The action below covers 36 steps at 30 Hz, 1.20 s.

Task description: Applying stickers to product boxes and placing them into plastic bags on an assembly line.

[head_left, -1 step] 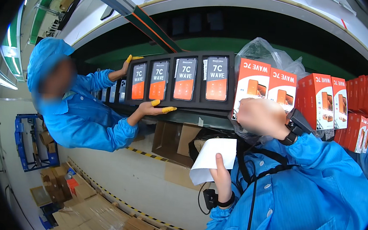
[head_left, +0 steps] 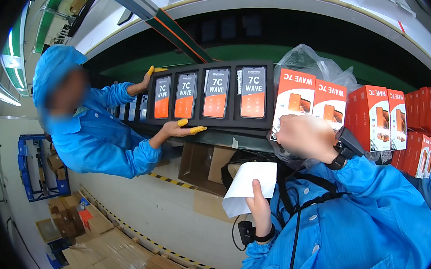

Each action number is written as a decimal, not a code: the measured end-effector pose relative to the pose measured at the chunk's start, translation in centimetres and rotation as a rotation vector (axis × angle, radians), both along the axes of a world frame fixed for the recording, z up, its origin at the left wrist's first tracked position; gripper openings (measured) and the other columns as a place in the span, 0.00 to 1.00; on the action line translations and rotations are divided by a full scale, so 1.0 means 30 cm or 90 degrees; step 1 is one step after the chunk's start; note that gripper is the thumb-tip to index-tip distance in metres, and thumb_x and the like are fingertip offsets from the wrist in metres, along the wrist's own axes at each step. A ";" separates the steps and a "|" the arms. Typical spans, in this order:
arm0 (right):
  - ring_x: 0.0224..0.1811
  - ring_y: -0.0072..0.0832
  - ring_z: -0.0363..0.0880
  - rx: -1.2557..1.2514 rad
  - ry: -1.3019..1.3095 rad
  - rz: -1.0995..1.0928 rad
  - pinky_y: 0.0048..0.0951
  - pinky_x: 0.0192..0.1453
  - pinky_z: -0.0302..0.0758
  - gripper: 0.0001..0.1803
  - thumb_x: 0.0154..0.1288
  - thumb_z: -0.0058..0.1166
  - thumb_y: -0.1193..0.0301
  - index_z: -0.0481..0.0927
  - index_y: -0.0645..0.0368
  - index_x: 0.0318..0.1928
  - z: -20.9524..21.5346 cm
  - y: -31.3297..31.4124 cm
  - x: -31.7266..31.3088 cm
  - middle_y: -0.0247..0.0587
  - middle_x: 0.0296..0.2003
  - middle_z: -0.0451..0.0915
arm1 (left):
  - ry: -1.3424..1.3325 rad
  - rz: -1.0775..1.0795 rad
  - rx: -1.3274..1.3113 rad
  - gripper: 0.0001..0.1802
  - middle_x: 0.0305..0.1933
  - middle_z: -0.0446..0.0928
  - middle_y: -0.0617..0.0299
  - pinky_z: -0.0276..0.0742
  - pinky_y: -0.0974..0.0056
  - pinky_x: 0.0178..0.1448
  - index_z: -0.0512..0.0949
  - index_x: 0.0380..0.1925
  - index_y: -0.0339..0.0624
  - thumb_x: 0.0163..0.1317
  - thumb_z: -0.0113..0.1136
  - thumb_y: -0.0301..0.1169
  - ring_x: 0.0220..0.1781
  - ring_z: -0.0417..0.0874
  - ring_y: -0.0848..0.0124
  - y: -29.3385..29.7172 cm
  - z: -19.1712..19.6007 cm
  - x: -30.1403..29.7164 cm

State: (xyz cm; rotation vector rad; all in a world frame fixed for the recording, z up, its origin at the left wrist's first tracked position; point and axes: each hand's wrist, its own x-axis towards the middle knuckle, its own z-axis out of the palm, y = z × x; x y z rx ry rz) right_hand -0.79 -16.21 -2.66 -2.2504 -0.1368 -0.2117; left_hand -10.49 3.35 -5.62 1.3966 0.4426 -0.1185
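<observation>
Head view shows a black tray (head_left: 209, 122) held between a co-worker's two hands. One hand (head_left: 182, 129), with yellow fingertip covers, is spread flat under the tray's lower edge. The other hand (head_left: 150, 76) grips its far corner. Four phones (head_left: 215, 92) stand side by side in the tray's slots, screens facing out.

Just beside the tray, away from those hands, a clear plastic bag (head_left: 304, 57) holds two orange boxes (head_left: 294, 98). Past it runs a row of red boxes (head_left: 381, 118). A second co-worker's hand (head_left: 259, 206) pinches a white sheet of paper (head_left: 249, 186) below the bag. An open cardboard carton (head_left: 207, 167) sits under the tray. The wearer's own hands are out of the picture, so I cannot tell whether they are holding anything.
</observation>
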 end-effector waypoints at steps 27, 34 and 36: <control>0.44 0.36 0.70 -0.175 -0.091 0.060 0.36 0.55 0.68 0.26 0.49 0.60 0.74 0.77 0.54 0.53 -0.034 -0.076 -0.144 0.34 0.60 0.70 | -0.382 -0.365 0.564 0.09 0.33 0.74 0.51 0.73 0.57 0.38 0.80 0.35 0.37 0.60 0.58 0.32 0.36 0.78 0.52 -0.196 0.102 0.337; 0.52 0.38 0.70 -0.177 -0.043 0.073 0.38 0.58 0.67 0.29 0.49 0.62 0.73 0.75 0.53 0.56 -0.022 -0.076 -0.143 0.36 0.61 0.69 | -0.436 -0.306 0.628 0.06 0.32 0.73 0.53 0.72 0.57 0.35 0.78 0.29 0.38 0.58 0.60 0.30 0.35 0.77 0.53 -0.200 0.083 0.314; 0.48 0.37 0.71 -0.170 -0.074 0.067 0.37 0.56 0.68 0.26 0.48 0.61 0.74 0.78 0.54 0.52 -0.014 -0.080 -0.136 0.36 0.60 0.71 | -0.540 -0.310 0.652 0.04 0.31 0.73 0.54 0.70 0.57 0.35 0.77 0.28 0.39 0.58 0.60 0.28 0.34 0.76 0.53 -0.196 0.085 0.311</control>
